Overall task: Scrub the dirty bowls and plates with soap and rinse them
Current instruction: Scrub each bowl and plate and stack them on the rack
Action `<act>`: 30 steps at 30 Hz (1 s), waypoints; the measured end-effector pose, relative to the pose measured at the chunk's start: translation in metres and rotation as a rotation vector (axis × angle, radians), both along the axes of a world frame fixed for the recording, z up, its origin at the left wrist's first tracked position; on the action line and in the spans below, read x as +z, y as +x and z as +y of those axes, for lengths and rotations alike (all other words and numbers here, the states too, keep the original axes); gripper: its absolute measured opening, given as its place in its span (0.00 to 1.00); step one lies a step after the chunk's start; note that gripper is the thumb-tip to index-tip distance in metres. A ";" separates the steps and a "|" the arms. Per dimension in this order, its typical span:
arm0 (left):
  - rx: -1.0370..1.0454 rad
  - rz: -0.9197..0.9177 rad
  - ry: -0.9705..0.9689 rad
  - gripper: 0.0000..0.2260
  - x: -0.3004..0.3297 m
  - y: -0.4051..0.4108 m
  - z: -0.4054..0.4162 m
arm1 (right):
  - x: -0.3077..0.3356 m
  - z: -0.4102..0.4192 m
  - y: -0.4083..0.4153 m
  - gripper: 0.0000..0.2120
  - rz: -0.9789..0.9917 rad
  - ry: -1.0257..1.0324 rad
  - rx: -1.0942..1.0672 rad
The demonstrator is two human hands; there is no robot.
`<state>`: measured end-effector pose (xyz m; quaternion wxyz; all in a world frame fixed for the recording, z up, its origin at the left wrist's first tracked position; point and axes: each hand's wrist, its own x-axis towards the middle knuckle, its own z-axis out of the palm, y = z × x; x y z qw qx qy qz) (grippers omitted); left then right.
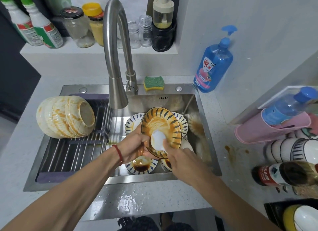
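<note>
Meanwhile the left hand (136, 144) grips a tilted plate (160, 127) over the sink (203, 125), the right hand (180, 159) pinching a white pad (157, 139) on it, faucet (117, 58) just behind, dirty bowls (65, 117) left.

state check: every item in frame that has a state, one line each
Left hand: grips plate rim.
Right hand: presses white pad.
Blue-striped ceramic plate: tilted, sauce-smeared.
White scrubbing pad: on the plate face.
Steel faucet: no water visible.
Stacked cream bowls: on their side, stained.

Sauce-smeared plate (161, 125) tilted over sink (203, 127), white pad (158, 139) against it
</note>
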<state>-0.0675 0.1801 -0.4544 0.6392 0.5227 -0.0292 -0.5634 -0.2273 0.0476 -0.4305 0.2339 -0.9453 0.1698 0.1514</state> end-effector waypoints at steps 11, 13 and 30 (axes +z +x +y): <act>0.052 0.029 0.000 0.34 -0.009 0.000 0.001 | -0.009 -0.016 -0.003 0.28 0.048 -0.079 -0.088; 0.082 0.016 0.008 0.33 -0.010 0.001 0.000 | -0.007 -0.007 -0.007 0.28 0.047 -0.054 -0.074; 0.092 0.188 0.264 0.30 -0.003 0.020 0.009 | -0.027 -0.049 0.005 0.35 -0.320 0.189 -0.214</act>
